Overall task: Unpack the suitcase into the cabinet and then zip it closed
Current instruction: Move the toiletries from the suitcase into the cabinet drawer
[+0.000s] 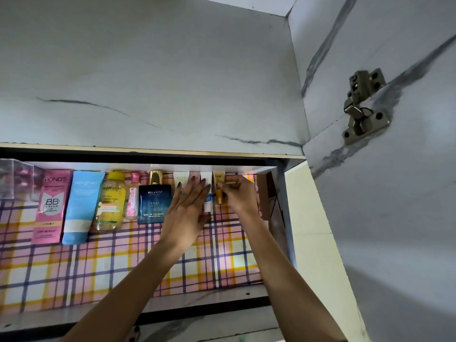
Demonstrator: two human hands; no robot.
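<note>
- Where tubes (181,178) stand right of the cologne box (154,203), left hand (187,206) rests flat, fingers straight, against them.
- Right hand (238,193), farther right, pinches 1 yellow tube (219,186).

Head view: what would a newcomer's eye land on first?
The two hands meeting at the back right of the shelf: the left hand lies flat against small tubes while the right hand pinches a gold tube. To their left is a bright row of cosmetics, from the pink Pond's box to the dark blue Bella Vita box, on a plaid shelf liner. A metal hinge stands out at upper right.
</note>
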